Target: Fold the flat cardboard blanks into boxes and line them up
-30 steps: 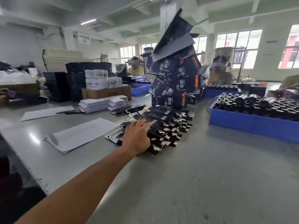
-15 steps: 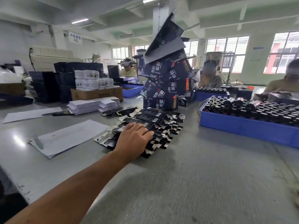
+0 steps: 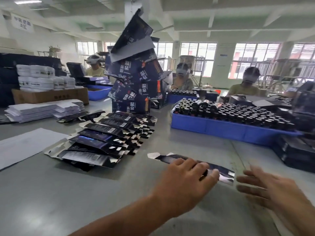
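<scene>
Left hand [image 3: 185, 181] grips a blurred flat blank [image 3: 177, 158], hiding its middle; right hand [image 3: 272, 189] spread.

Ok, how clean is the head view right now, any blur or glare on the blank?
Head view: right hand motion-smeared, left hand fairly sharp; pale glare on the held blank's right end; wide-angle bending at edges; bright windows wash out.

The surface [image 3: 85, 193] is plain grey. The flat blank [image 3: 184, 159] in the left hand [image 3: 184, 181] is black with silvery-white flaps. The fanned pile of blanks [image 3: 105, 138] is black with white print blocks and purple-blue streaks. The stacked boxes [image 3: 136, 86] are dark navy with white characters and orange-red side strips. The tray [image 3: 221, 128] is bright blue, holding black-capped bottles [image 3: 238, 113]. The paper stack [image 3: 42, 110] is white.
</scene>
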